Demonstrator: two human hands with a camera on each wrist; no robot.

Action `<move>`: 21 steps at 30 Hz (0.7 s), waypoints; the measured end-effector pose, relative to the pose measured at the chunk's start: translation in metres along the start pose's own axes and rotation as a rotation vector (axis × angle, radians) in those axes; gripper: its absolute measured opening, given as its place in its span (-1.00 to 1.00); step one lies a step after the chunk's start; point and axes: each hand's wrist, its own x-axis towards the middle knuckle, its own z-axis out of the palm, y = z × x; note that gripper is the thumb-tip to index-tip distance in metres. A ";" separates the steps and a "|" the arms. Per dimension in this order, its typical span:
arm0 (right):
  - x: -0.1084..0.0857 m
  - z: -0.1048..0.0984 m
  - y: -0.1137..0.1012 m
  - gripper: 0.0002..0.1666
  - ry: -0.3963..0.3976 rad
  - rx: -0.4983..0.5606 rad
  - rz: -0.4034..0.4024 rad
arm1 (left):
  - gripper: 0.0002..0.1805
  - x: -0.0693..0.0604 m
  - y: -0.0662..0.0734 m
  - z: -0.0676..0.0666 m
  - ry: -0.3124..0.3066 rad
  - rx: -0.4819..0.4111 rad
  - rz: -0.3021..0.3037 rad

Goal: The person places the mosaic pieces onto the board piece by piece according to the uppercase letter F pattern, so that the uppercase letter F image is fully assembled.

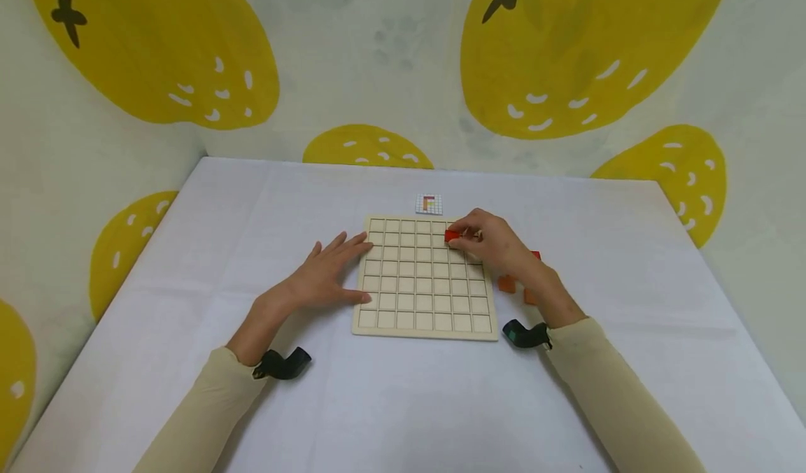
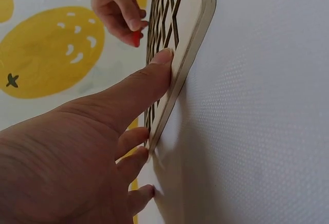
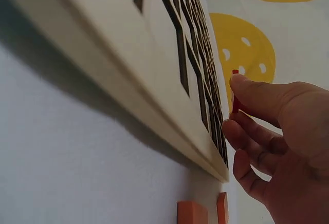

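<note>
A pale wooden board (image 1: 406, 325) with a grid of square cells lies on the white table. My right hand (image 1: 497, 242) pinches a small red piece (image 1: 450, 236) over the board's upper right part; in the right wrist view the red piece (image 3: 235, 93) stands on edge between thumb and fingers of that hand (image 3: 288, 126). Along the board's left edge rests my left hand (image 1: 324, 273), fingers spread; the left wrist view shows its thumb (image 2: 139, 88) lying on the board's rim (image 2: 193, 44).
Orange pieces (image 1: 506, 284) and another red piece (image 1: 536, 255) lie right of the board, partly hidden by my right arm. A small card (image 1: 429, 204) with a coloured grid pattern lies behind the board. The patterned wall (image 1: 371, 53) stands behind the table.
</note>
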 end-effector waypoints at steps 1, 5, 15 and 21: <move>0.001 0.001 -0.001 -0.65 -0.003 0.005 -0.002 | 0.04 0.000 0.000 0.001 0.002 0.003 0.003; 0.006 0.004 -0.004 -0.65 -0.011 0.014 -0.020 | 0.04 -0.001 0.000 0.002 0.007 -0.005 0.003; 0.015 0.010 -0.014 -0.60 -0.043 0.020 -0.055 | 0.05 -0.001 0.000 0.003 0.007 -0.011 0.007; 0.021 0.017 -0.021 -0.66 -0.035 0.022 -0.087 | 0.04 -0.002 0.000 0.003 0.010 -0.011 0.005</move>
